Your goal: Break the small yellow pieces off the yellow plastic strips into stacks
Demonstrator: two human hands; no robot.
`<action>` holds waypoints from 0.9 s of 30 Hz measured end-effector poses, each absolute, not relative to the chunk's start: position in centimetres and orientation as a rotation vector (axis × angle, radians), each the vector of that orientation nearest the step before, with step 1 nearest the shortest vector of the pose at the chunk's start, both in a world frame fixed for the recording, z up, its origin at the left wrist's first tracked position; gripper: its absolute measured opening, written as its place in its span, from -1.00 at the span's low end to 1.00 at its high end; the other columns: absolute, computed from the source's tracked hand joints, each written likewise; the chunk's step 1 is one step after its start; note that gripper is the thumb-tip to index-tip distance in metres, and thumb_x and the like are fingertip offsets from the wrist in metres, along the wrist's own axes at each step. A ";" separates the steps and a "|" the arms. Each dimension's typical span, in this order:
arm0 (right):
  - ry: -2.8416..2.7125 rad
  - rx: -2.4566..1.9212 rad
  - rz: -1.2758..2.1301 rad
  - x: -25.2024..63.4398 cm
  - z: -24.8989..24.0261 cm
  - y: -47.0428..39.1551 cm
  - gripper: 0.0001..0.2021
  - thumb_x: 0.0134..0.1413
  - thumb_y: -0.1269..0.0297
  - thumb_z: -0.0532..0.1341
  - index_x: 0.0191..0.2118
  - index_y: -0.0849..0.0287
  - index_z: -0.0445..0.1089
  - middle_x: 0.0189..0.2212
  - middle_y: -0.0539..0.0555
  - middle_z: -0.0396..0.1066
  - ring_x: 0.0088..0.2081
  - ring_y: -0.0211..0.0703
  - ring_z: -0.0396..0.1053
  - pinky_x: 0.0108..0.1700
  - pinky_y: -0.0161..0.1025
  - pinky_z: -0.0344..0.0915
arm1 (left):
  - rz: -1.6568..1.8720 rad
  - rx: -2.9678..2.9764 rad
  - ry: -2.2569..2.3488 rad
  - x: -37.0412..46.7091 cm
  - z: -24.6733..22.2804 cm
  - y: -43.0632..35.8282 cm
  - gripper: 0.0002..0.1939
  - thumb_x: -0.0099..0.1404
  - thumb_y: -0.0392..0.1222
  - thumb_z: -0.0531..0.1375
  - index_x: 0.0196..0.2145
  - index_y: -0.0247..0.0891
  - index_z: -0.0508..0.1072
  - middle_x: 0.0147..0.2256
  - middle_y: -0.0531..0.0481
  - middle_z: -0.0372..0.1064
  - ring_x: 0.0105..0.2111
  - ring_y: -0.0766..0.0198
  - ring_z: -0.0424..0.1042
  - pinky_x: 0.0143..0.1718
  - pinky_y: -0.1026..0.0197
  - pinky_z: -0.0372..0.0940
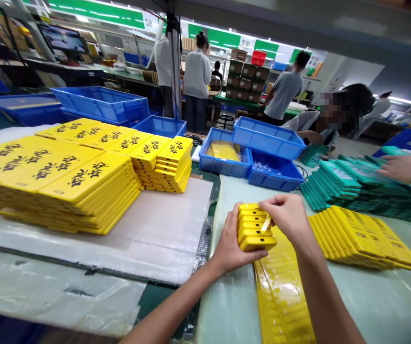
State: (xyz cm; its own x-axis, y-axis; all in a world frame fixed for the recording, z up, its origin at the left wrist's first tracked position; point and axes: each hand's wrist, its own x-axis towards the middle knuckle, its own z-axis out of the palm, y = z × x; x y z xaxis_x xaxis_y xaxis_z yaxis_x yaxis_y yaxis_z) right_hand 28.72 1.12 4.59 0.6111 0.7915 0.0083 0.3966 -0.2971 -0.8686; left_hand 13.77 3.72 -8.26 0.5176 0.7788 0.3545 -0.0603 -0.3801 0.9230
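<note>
My left hand wraps round a short stack of yellow power banks, their ends with small dark ports facing me. Between the thumb and fingers of my right hand is a narrow pale yellow strip, one end of it against the stack's port side. Under my right forearm lie glossy yellow sheets marked into strips. To the right, more yellow power banks lean in a slanted row on the table.
Large piles of yellow power banks with black lettering stand on a white sheet at left. Blue bins sit ahead. Teal devices are piled at right, by a co-worker's hand. Another person bends over the far side.
</note>
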 end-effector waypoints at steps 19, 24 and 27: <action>-0.890 -1.588 0.500 31.5 6.1 -2.2 -0.56 -0.22 0.04 0.53 -0.20 0.20 0.70 -0.24 0.20 0.67 -0.26 -0.04 0.57 -0.27 -0.19 0.52 | 1.019 1.765 0.568 13.6 -7.9 3.8 0.32 -0.04 0.19 0.56 0.48 -0.10 -0.08 0.45 -0.28 0.00 0.44 -0.27 0.06 0.47 -0.35 -0.02; -0.824 -1.577 0.505 28.9 3.9 -1.3 -0.61 -0.17 0.08 0.49 -0.25 0.26 0.66 -0.32 0.20 0.65 -0.31 -0.06 0.57 -0.40 -0.28 0.45 | 1.012 1.767 0.579 13.6 -7.9 3.8 0.35 -0.05 0.19 0.57 0.49 -0.08 -0.11 0.45 -0.28 0.00 0.43 -0.28 0.08 0.45 -0.36 0.00; -0.788 -1.600 0.502 28.1 3.3 -1.0 -0.63 -0.19 0.11 0.48 -0.27 0.29 0.64 -0.36 0.19 0.64 -0.33 -0.06 0.56 -0.27 -0.21 0.50 | 1.012 1.765 0.588 13.7 -7.9 3.7 0.36 -0.05 0.21 0.56 0.49 -0.09 -0.12 0.41 -0.28 0.05 0.40 -0.27 0.13 0.43 -0.34 0.06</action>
State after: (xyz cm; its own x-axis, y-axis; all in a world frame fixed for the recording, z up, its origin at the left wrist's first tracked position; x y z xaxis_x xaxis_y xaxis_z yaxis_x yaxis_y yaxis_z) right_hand 28.11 -0.97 3.27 0.6746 0.7300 0.1092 0.2093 -0.0473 -0.9767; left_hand 13.68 3.74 -7.91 0.5359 0.7598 0.3681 -0.0567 -0.4026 0.9136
